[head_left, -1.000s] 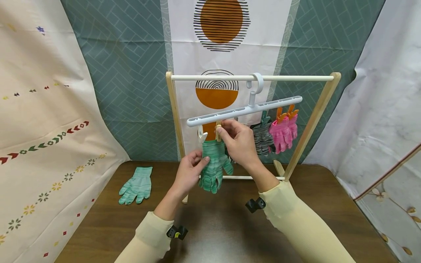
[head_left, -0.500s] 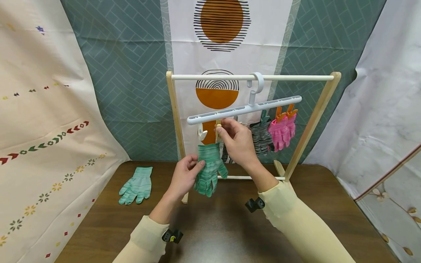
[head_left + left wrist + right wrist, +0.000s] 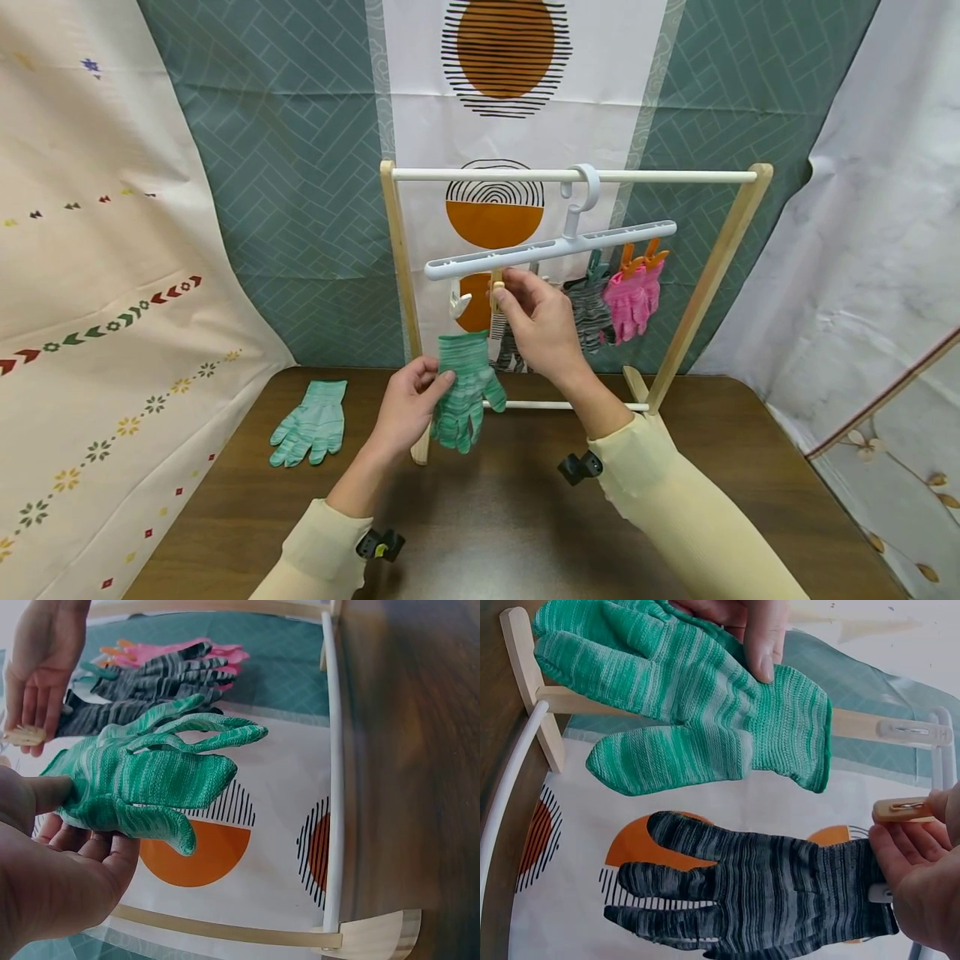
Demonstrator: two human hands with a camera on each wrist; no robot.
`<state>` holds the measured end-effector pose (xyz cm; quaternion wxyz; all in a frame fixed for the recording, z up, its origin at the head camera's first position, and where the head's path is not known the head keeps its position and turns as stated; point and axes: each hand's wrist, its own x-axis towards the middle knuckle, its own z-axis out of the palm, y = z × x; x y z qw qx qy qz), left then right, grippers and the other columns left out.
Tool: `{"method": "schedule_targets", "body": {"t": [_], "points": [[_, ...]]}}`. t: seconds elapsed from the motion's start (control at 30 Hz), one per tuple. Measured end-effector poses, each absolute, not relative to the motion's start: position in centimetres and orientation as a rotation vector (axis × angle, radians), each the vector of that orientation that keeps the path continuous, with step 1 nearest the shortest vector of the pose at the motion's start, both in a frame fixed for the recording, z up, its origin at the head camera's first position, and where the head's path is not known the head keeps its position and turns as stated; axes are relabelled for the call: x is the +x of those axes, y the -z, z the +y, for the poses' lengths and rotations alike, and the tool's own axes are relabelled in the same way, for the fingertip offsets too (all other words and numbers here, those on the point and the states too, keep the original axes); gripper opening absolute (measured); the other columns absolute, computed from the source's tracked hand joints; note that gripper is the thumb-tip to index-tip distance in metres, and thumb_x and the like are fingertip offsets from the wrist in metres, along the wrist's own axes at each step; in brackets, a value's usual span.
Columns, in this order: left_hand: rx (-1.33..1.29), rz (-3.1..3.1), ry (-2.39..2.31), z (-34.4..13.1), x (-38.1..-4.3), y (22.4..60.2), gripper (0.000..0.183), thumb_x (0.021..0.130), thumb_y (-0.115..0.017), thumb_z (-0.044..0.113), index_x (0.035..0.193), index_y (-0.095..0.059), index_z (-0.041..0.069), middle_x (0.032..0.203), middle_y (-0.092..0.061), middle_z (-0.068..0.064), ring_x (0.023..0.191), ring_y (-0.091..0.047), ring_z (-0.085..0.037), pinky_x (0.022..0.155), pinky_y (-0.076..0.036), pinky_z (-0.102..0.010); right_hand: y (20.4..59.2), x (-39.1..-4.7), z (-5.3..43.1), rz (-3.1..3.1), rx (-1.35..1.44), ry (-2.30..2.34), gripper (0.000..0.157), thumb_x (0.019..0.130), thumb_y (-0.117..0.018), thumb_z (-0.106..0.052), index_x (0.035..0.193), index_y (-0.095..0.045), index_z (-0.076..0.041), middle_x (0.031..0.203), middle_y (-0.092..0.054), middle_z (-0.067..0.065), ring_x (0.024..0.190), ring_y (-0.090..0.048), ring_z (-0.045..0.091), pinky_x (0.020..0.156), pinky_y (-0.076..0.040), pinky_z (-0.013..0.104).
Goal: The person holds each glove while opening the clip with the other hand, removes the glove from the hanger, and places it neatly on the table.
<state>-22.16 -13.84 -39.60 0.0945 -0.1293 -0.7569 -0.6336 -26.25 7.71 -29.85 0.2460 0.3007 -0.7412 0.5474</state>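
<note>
My left hand (image 3: 403, 402) pinches a green striped knit glove (image 3: 468, 392) by its side, thumb in front. The glove hangs fingers down, its cuff apart from the clips above. My right hand (image 3: 546, 325) pinches a light wooden-coloured clothespin (image 3: 901, 810) under the pale hanger (image 3: 551, 248); no glove shows in that clothespin. A white clip (image 3: 458, 303) hangs to its left. Behind the right hand hang dark grey striped gloves (image 3: 589, 312), partly hidden, and further right pink gloves (image 3: 633, 298) in orange clips. A second green glove (image 3: 311, 423) lies on the table at left.
The hanger hooks over the white top bar of a wooden-sided rack (image 3: 678, 177). A lower bar (image 3: 555, 405) crosses the rack near the brown table (image 3: 510, 517). Patterned cloths surround the table at the back and sides.
The left hand has drawn the green glove down and left, away from the clothespin. The right hand stays at the clothespin. The hanger has swung slightly, its right end shifting left.
</note>
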Motion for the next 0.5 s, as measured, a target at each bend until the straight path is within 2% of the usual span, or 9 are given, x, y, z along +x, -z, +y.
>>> {"method": "schedule_targets", "body": {"t": [0.2,0.5], "points": [[-0.351,-2.250,1.869,-14.3,-22.0,39.8,0.018,0.107,-0.066,0.014,0.115,-0.066,-0.003,0.089,-0.073,-0.012,0.081,-0.056,-0.020,0.076,-0.047,-0.028,29.7,-26.0,7.6,-2.042,0.796,-1.474,0.032,0.107,-0.066,-0.012,0.136,-0.066,0.002,0.118,-0.075,0.016,0.102,-0.073,0.028,0.088,-0.060,0.030],[-0.323,-2.264,1.853,-15.3,-21.8,40.0,0.020,0.108,-0.065,0.014,0.116,-0.064,-0.004,0.089,-0.071,-0.011,0.081,-0.051,-0.020,0.075,-0.044,-0.028,29.9,-25.7,7.5,-2.060,0.810,-1.482,0.036,0.108,-0.065,-0.011,0.141,-0.063,0.003,0.125,-0.073,0.016,0.110,-0.072,0.026,0.096,-0.058,0.033]]}}
